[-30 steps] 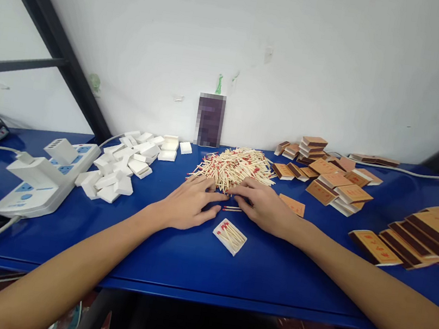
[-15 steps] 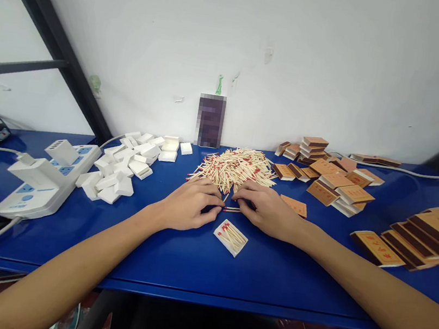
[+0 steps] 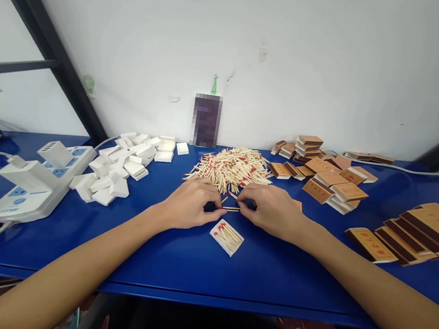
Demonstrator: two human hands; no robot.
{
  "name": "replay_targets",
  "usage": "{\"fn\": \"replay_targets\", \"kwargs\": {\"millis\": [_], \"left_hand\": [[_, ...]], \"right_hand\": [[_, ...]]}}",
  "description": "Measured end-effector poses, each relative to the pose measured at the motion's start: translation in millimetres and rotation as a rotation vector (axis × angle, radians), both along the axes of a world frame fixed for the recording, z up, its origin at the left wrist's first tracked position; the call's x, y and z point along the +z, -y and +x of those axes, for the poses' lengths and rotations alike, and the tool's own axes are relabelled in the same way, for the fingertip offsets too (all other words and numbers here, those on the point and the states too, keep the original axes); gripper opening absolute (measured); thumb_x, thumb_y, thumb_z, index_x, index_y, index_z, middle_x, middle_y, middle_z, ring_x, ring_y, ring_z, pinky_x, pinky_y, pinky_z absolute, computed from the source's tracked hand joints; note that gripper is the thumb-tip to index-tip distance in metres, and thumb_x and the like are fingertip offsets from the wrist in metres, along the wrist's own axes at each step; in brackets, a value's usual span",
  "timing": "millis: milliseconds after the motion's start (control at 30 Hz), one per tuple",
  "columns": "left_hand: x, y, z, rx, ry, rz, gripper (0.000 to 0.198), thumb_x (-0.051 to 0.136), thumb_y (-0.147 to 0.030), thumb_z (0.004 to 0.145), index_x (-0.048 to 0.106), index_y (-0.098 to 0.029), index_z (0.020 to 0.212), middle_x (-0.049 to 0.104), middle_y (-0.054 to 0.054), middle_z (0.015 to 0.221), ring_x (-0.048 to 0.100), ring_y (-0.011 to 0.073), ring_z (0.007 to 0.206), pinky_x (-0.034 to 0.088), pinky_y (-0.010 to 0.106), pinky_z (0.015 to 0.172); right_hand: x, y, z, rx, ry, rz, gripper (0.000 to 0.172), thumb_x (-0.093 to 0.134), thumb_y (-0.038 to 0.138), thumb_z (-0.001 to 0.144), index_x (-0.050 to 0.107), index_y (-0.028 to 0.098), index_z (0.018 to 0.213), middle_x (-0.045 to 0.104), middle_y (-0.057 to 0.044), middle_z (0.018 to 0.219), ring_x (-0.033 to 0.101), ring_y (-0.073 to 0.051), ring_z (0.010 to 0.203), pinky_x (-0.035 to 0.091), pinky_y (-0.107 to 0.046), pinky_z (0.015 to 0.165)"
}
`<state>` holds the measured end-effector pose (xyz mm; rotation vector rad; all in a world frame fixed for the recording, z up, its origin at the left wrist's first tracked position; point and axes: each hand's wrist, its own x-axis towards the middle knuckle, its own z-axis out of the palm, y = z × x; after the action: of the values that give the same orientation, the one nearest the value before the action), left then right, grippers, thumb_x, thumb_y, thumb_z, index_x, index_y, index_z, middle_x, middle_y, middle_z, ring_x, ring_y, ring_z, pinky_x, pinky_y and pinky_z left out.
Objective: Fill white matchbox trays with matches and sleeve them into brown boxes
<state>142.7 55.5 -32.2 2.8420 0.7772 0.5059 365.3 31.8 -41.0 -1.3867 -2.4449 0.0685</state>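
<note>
My left hand (image 3: pixel 191 204) and my right hand (image 3: pixel 270 209) rest on the blue table (image 3: pixel 188 264), fingertips curled toward each other. Between them they pinch a few matches (image 3: pixel 231 208) lying flat on the table. Just behind the hands lies a big pile of red-tipped matches (image 3: pixel 232 167). In front of them sits a white open tray (image 3: pixel 227 237) partly filled with matches.
A heap of empty white trays (image 3: pixel 124 167) lies at the left, beside a white power strip (image 3: pixel 35 181) with plugs and cables. Orange matchbox sleeves (image 3: pixel 325 175) are stacked at the back right, more flat sleeves (image 3: pixel 419 233) at the far right. A dark box (image 3: pixel 206 120) leans on the wall.
Both hands have drawn back from the pile's edge and curled their fingers in, gathering a few matches between them. The camera has shifted slightly.
</note>
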Motion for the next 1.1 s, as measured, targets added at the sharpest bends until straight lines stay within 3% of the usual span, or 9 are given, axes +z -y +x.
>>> {"fn": "replay_targets", "kwargs": {"millis": [233,500,733,833,933,1100], "left_hand": [[-7.4,-0.3,4.4,0.031,0.114,-0.069,0.009,0.063,-0.023,0.083,0.058,-0.018,0.076,0.066,0.0,0.078,0.057,0.0165,0.08,0.042,0.03,0.077],[-7.0,2.3,3.1,-0.028,0.152,-0.119,0.01,0.055,-0.02,0.086,0.051,-0.019,0.077,0.064,0.0,0.08,0.057,0.0147,0.079,0.043,0.029,0.079],[-1.1,5.7,-10.8,0.017,0.143,-0.171,0.008,0.054,-0.026,0.088,0.057,-0.019,0.086,0.055,-0.004,0.068,0.048,0.0099,0.06,0.038,0.024,0.061],[3.4,9.9,-13.6,-0.055,0.065,-0.262,0.021,0.057,-0.036,0.088,0.06,-0.019,0.1,0.046,-0.007,0.061,0.041,0.0083,0.052,0.034,0.023,0.056],[6.1,15.1,-12.4,-0.111,-0.023,-0.24,0.041,0.064,-0.048,0.081,0.06,-0.021,0.112,0.045,-0.007,0.062,0.042,0.009,0.053,0.033,0.023,0.057],[2.8,16.8,-10.5,-0.109,-0.116,-0.128,0.04,0.067,-0.054,0.075,0.062,-0.021,0.098,0.05,-0.005,0.061,0.046,0.012,0.056,0.035,0.025,0.061]], "right_hand": [[-5.4,-6.6,4.5,-0.018,-0.064,0.022,0.018,0.054,0.015,0.083,0.069,0.022,0.089,0.071,-0.002,0.082,0.058,-0.015,0.067,0.034,-0.026,0.059],[-4.9,-4.8,3.6,0.144,-0.149,-0.034,0.019,0.054,0.014,0.083,0.069,0.021,0.091,0.068,-0.001,0.076,0.058,-0.014,0.065,0.038,-0.025,0.061],[2.2,3.3,-0.3,0.184,-0.211,-0.089,0.018,0.054,0.022,0.088,0.069,0.02,0.097,0.066,0.0,0.074,0.057,-0.013,0.063,0.039,-0.025,0.061],[2.5,4.4,-0.4,0.19,-0.171,-0.082,0.018,0.059,0.033,0.089,0.069,0.021,0.097,0.065,-0.002,0.078,0.057,-0.015,0.07,0.039,-0.027,0.064],[1.1,4.3,-0.5,0.182,-0.148,-0.094,0.02,0.06,0.039,0.089,0.069,0.021,0.091,0.063,-0.003,0.081,0.056,-0.016,0.074,0.039,-0.028,0.065],[-3.1,3.1,-0.8,0.182,-0.144,-0.081,0.018,0.057,0.034,0.091,0.067,0.02,0.084,0.06,-0.003,0.079,0.053,-0.015,0.07,0.037,-0.028,0.062]]}}
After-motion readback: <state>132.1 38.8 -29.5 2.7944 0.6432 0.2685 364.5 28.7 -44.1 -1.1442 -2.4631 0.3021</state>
